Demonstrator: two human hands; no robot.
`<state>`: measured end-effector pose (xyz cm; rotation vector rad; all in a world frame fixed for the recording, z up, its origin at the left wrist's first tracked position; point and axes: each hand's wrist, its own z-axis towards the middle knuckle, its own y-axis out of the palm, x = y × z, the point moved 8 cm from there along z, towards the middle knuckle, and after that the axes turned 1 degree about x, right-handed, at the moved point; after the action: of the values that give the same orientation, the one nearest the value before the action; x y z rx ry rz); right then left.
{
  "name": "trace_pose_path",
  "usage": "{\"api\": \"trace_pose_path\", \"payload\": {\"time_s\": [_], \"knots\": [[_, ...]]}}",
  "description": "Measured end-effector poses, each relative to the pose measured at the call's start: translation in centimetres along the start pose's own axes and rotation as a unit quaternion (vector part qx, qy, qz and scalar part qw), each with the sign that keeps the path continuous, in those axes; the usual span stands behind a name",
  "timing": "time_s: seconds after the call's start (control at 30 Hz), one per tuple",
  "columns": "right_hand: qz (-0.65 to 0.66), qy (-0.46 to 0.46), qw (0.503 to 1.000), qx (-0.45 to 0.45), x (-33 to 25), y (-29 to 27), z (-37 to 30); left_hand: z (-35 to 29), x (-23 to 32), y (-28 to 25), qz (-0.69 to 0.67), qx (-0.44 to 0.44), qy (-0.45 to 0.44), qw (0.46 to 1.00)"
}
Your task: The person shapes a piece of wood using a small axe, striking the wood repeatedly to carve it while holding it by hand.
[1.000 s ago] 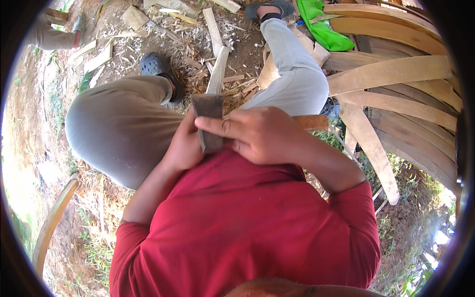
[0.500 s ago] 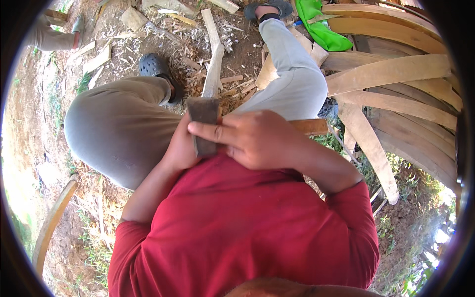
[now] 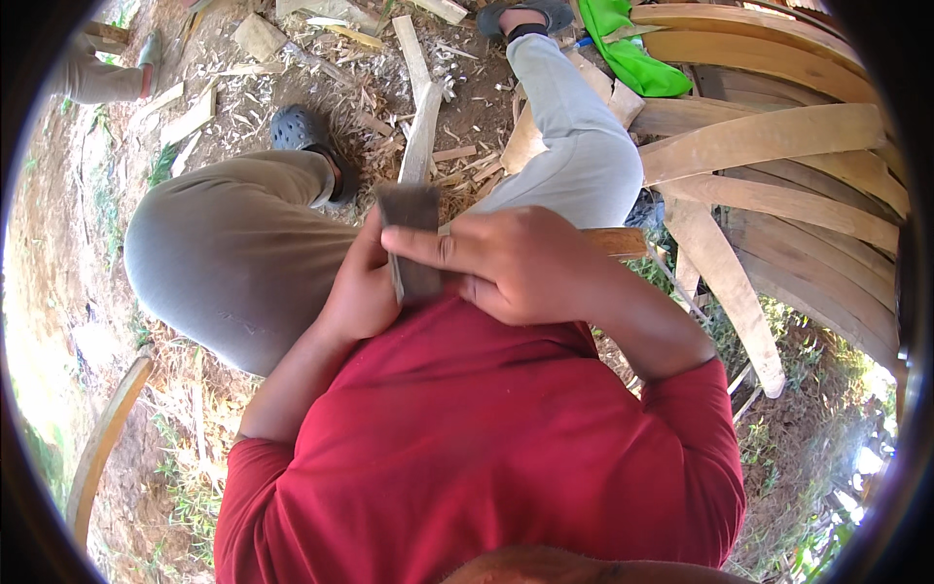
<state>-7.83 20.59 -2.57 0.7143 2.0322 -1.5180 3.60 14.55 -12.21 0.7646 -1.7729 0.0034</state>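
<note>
The left hand [image 3: 358,297] holds a dark block [image 3: 410,210], the right hand [image 3: 518,265] lays extended fingers [image 3: 418,244] across it, its grip partly hidden, and a wooden bar [image 3: 621,241] juts beyond the right hand.

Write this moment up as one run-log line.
Left hand: at dark block's left side, grip hidden | right hand: laid across dark block | beyond: pale wood piece

left hand [image 3: 360,292] + right hand [image 3: 530,268]: two total, mid-frame
dark grey blocky piece [image 3: 407,206]: just one, mid-frame
dark clogs [image 3: 295,127]: two, both upper half
other person's shoe [image 3: 150,52]: one showing, upper left
bright green cloth [image 3: 642,73]: one, upper right
curved wood strip [image 3: 109,433]: one, lower left
stacked curved planks [image 3: 778,136]: several, right side, too overlapped for me to count
wood scraps [image 3: 454,153]: loads, upper middle, lost count lol
</note>
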Motion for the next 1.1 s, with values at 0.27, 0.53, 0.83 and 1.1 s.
{"api": "trace_pose_path", "payload": {"time_s": [0.27, 0.53, 0.83, 1.1], "knots": [[-0.027, -0.019, 0.999, 0.0, -1.1, 0.9, -0.2, -0.2, -2.4, -0.3, -0.215, 0.015, -0.138, 0.967], [-0.007, -0.001, 1.0, 0.011, 0.7, 0.2, 0.4, 0.7, -0.4, 0.0, -0.009, -0.003, -0.012, 1.0], [-0.013, 0.039, 0.998, 0.046, 1.6, 0.0, 0.5, 0.3, -0.3, -0.2, 0.059, 0.004, -0.086, 0.995], [-0.022, 0.018, 0.999, 0.037, 0.4, -0.5, 0.3, 0.7, 0.6, 0.4, 0.093, -0.021, 0.008, 0.995]]}}
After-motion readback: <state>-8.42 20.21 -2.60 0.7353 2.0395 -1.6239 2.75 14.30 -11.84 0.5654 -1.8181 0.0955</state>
